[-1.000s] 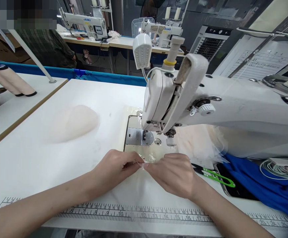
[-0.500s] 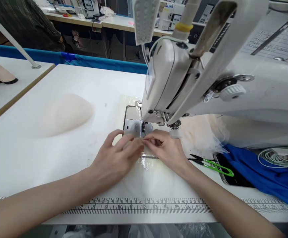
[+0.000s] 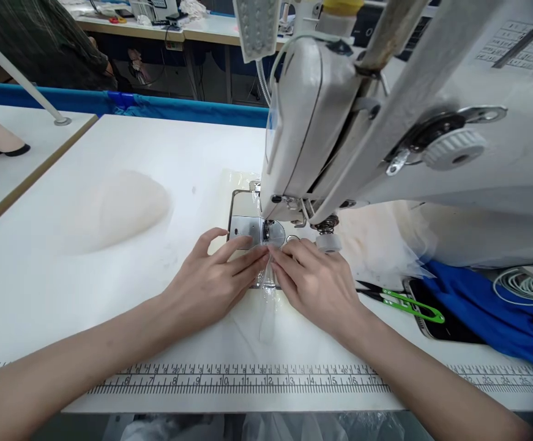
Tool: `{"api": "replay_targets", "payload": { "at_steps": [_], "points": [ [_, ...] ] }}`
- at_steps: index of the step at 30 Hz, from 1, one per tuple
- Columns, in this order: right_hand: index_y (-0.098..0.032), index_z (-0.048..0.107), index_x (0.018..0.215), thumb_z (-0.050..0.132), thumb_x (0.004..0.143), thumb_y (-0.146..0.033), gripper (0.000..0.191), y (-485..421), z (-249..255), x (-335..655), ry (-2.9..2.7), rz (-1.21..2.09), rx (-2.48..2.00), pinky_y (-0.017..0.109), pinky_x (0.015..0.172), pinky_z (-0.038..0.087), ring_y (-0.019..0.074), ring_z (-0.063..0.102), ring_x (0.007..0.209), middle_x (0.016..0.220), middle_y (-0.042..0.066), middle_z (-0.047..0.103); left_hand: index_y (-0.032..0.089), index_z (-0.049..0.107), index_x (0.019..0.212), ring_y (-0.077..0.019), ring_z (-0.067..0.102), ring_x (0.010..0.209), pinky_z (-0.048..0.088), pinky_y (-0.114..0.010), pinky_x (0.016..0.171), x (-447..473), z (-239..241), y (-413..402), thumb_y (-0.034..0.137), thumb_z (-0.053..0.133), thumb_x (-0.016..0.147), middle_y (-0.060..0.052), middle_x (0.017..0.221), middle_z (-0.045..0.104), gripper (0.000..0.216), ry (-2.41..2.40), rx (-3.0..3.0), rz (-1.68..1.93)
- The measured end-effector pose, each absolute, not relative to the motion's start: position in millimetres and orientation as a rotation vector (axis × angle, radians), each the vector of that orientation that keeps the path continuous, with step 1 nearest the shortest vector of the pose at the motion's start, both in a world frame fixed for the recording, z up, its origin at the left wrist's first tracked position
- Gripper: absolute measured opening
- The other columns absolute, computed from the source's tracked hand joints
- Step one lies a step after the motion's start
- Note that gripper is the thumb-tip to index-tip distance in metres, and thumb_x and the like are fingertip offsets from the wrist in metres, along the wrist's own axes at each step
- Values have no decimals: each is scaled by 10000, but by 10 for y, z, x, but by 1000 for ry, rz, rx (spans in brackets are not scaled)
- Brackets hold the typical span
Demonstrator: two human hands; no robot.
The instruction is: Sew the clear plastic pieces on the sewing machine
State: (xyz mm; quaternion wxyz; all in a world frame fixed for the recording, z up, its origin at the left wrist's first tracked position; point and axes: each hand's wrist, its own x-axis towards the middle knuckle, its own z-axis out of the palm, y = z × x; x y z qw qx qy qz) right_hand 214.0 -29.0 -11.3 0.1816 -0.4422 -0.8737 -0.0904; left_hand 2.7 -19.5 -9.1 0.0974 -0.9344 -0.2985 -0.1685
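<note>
My left hand lies with its fingers stretched and spread, the tips at the left edge of a narrow strip of sheer pale fabric. From the other side, my right hand has its fingers bent, with thumb and forefinger closed on the strip's edge. The strip runs toward me from below the presser foot of a white sewing machine. Both hands rest just in front of the metal needle plate. The fingertips partly cover the strip's upper end.
Pale sheer cut pieces lie on the left of the white table, and more sheer fabric sits right of the needle. Green thread snips, a phone and blue cloth are at right. A ruler runs along the front edge.
My right hand has shifted slightly and its fingers have straightened somewhat. My left fingers have flattened beside the strip, which now shows between the hands. The camera view has moved closer to the machine.
</note>
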Motion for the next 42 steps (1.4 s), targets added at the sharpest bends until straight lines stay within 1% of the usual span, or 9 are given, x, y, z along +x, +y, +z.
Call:
{"api": "replay_targets", "payload": {
  "at_steps": [5,10,17,25,31,36,42],
  "points": [
    [-144,697,1092,466,964,-242,282,-261,-125,2153,-2499,-363,-1306,330,634,333,188,616,769,752,50,714,209,552,1297,-197,551,1199,251,-420,1076,32,-116,-202,186,430,998,-1,1259,653,324,-952,-2686,-506],
    [-149,708,1084,468,973,-271,291,-227,-141,2170,-2482,-484,-1328,331,657,336,187,614,804,762,58,718,205,564,1289,-221,537,1227,260,-448,1076,45,-125,-169,251,424,1005,-24,1261,651,319,-968,-2666,-471],
    [-161,684,1133,440,981,-263,305,-186,-170,2182,-2494,-535,-1336,338,680,340,205,601,844,779,69,718,215,550,1308,-227,542,1222,277,-438,1067,80,-149,-152,266,473,986,-41,1232,668,335,-1012,-2655,-500],
    [-169,693,1134,440,984,-270,311,-171,-171,2185,-2486,-563,-1335,336,677,332,209,588,839,754,66,713,189,572,1275,-220,547,1209,303,-425,1020,127,-143,-164,283,448,1000,-33,1230,670,317,-1025,-2631,-520],
    [-172,678,1159,432,988,-278,318,-175,-165,2183,-2487,-608,-1352,347,688,326,207,576,814,783,73,718,204,561,1289,-214,533,1229,300,-427,1028,121,-162,-166,302,456,997,-31,1245,662,325,-1043,-2623,-514],
    [-191,676,1174,450,985,-279,307,-168,-167,2185,-2484,-627,-1377,347,709,322,202,591,859,816,67,729,210,572,1275,-213,537,1226,305,-436,1024,115,-159,-137,306,456,996,-22,1261,652,317,-1066,-2629,-514],
    [-186,669,1189,457,988,-288,308,-130,-187,2173,-2463,-697,-1370,355,733,329,210,606,887,905,88,734,218,568,1280,-224,533,1223,295,-451,1024,119,-183,-109,309,441,1001,-20,1293,630,320,-1103,-2656,-512]
  ]
}}
